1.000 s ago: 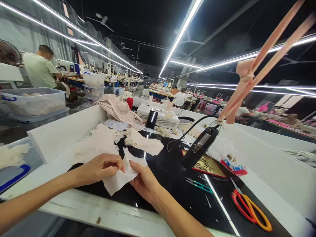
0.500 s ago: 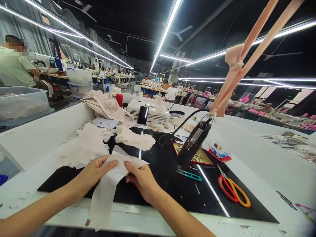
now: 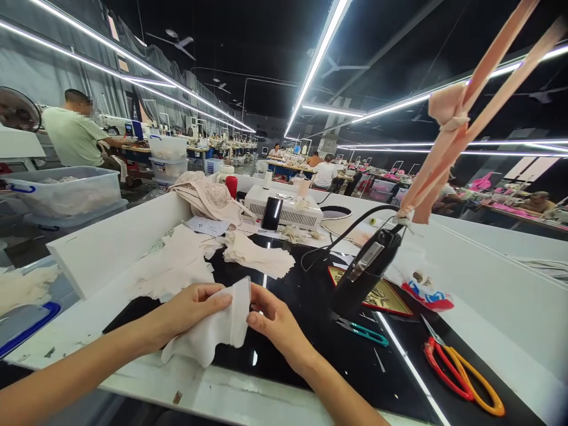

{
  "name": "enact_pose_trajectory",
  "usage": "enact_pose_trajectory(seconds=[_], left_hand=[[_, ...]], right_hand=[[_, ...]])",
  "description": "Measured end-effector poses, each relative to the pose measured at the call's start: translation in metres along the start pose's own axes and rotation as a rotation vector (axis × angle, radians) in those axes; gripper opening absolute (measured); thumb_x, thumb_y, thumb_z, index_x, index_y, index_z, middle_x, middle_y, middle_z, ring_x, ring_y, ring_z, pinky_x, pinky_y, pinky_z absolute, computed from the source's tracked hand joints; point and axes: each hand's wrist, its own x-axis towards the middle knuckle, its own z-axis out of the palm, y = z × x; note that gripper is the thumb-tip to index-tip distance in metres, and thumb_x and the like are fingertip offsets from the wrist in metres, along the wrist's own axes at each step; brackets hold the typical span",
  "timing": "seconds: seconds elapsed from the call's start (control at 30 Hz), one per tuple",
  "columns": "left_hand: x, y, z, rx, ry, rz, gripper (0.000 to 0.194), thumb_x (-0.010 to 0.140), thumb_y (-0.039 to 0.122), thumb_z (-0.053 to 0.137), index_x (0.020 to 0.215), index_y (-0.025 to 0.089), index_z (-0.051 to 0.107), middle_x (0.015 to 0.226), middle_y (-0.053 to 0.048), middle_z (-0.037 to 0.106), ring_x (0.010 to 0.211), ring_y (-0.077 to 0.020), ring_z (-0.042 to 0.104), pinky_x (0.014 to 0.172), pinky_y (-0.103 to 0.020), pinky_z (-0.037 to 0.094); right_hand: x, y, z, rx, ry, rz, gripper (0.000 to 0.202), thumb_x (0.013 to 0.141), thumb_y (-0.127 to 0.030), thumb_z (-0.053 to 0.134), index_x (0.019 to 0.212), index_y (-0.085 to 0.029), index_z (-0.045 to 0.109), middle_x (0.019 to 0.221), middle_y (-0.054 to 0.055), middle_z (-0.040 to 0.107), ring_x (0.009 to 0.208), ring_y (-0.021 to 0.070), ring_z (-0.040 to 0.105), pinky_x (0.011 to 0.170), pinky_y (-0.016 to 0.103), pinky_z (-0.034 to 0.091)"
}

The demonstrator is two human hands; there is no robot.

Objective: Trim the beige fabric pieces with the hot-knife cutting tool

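Observation:
A pale cream fabric piece (image 3: 219, 328) is held up over the front of the black mat, with a folded strip along its right side. My left hand (image 3: 195, 310) is closed on it, thumb on top. At the right edge of the fabric, my right hand (image 3: 279, 325) has its fingers curled round, the tips partly hidden behind the cloth. Beyond my hands lies a stack of cut cream pieces (image 3: 257, 254); a wider heap of pale fabric (image 3: 173, 266) spreads to the left. Teal thread snips (image 3: 364, 332) and red-and-orange scissors (image 3: 464, 373) rest on the right.
A black electric hand tool (image 3: 366, 272) hangs from peach fabric bands (image 3: 437, 154) above a gold tray with a red rim (image 3: 399, 305). Behind stand a white box unit (image 3: 284, 207) and a dark phone (image 3: 271, 213). White partitions (image 3: 119, 248) flank the table. Other people sit farther back.
The fabric piece has been turned and gathered up; its long end no longer hangs over the table's front edge. My right hand has shifted to its right edge. The view has swung left.

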Motion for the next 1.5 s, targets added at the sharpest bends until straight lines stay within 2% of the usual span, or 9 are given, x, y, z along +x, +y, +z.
enact_pose_trajectory(seconds=[0.1, 0.43, 0.63, 0.87, 0.93, 1.07, 1.27, 1.37, 1.5], left_hand=[[0.000, 0.002, 0.000, 0.031, 0.009, 0.029, 0.059, 0.073, 0.074, 0.079, 0.089, 0.018, 0.069, 0.075, 0.000, 0.063, 0.066, -0.0147, 0.052, 0.056, -0.023, 0.036], [0.008, -0.010, -0.003, 0.067, 0.055, 0.026, 0.061, 0.072, 0.076, 0.079, 0.081, 0.019, 0.060, 0.070, 0.003, 0.056, 0.064, -0.0143, 0.048, 0.056, -0.023, 0.034], [0.014, -0.014, -0.003, 0.089, 0.096, 0.059, 0.058, 0.078, 0.075, 0.074, 0.087, 0.018, 0.068, 0.074, 0.002, 0.057, 0.067, -0.0141, 0.046, 0.058, -0.024, 0.033], [0.015, -0.023, -0.005, 0.052, 0.121, 0.050, 0.054, 0.081, 0.072, 0.071, 0.077, 0.018, 0.066, 0.069, 0.002, 0.055, 0.065, -0.0129, 0.041, 0.059, -0.026, 0.029], [0.017, -0.024, -0.005, 0.055, 0.111, 0.041, 0.053, 0.081, 0.071, 0.071, 0.077, 0.017, 0.067, 0.068, 0.002, 0.055, 0.064, -0.0129, 0.041, 0.059, -0.026, 0.029], [0.024, -0.013, -0.010, 0.237, 0.119, 0.180, 0.052, 0.089, 0.067, 0.064, 0.076, 0.017, 0.069, 0.071, 0.001, 0.059, 0.067, -0.0145, 0.047, 0.060, -0.026, 0.033], [0.029, 0.014, -0.015, 0.714, 0.267, 0.610, 0.044, 0.105, 0.056, 0.051, 0.106, 0.023, 0.081, 0.095, -0.003, 0.073, 0.088, -0.0194, 0.064, 0.079, -0.027, 0.044], [0.029, 0.004, -0.006, 0.996, 0.131, 0.724, 0.045, 0.109, 0.058, 0.047, 0.117, 0.028, 0.080, 0.095, -0.004, 0.073, 0.086, -0.0182, 0.063, 0.078, -0.027, 0.044], [0.032, -0.027, 0.012, 1.193, -0.064, 0.837, 0.037, 0.110, 0.050, 0.050, 0.120, 0.026, 0.077, 0.116, -0.008, 0.074, 0.104, -0.0229, 0.066, 0.093, -0.033, 0.047]], right_hand=[[-0.002, 0.003, 0.008, 0.055, -0.218, 0.128, 0.056, 0.069, -0.065, 0.090, 0.101, -0.020, 0.084, 0.088, 0.004, 0.073, 0.083, 0.0193, 0.062, 0.083, 0.032, 0.048], [-0.005, 0.008, 0.015, 0.043, -0.232, 0.264, 0.052, 0.068, -0.061, 0.092, 0.090, -0.017, 0.076, 0.071, -0.004, 0.051, 0.058, 0.0074, 0.035, 0.050, 0.023, 0.027], [-0.005, 0.018, 0.018, -0.065, -0.217, 0.348, 0.057, 0.065, -0.068, 0.091, 0.072, -0.019, 0.063, 0.059, -0.009, 0.031, 0.054, 0.0057, 0.020, 0.050, 0.025, 0.015], [-0.005, 0.022, 0.015, -0.128, -0.272, 0.387, 0.058, 0.066, -0.068, 0.090, 0.069, -0.020, 0.057, 0.057, -0.009, 0.033, 0.051, 0.0060, 0.022, 0.048, 0.026, 0.015], [-0.005, 0.019, 0.012, -0.214, -0.346, 0.359, 0.056, 0.073, -0.069, 0.084, 0.071, -0.020, 0.057, 0.059, -0.008, 0.035, 0.052, 0.0065, 0.024, 0.048, 0.026, 0.017], [0.001, 0.012, 0.003, -0.550, -0.378, 0.094, 0.055, 0.092, -0.072, 0.060, 0.074, -0.020, 0.060, 0.063, -0.004, 0.042, 0.057, 0.0105, 0.034, 0.053, 0.026, 0.029], [0.026, 0.005, -0.028, -0.880, -0.039, -0.152, 0.030, 0.103, -0.037, 0.052, 0.089, -0.022, 0.075, 0.091, 0.006, 0.066, 0.089, 0.0232, 0.059, 0.084, 0.035, 0.046], [0.033, 0.010, -0.046, -1.049, 0.068, -0.191, 0.038, 0.100, -0.014, 0.044, 0.120, -0.023, 0.075, 0.115, 0.012, 0.071, 0.109, 0.0278, 0.061, 0.098, 0.042, 0.046], [0.030, 0.021, -0.058, -1.226, 0.099, -0.217, 0.063, 0.086, 0.008, 0.038, 0.131, -0.019, 0.072, 0.129, 0.016, 0.070, 0.120, 0.0310, 0.059, 0.104, 0.047, 0.046]])
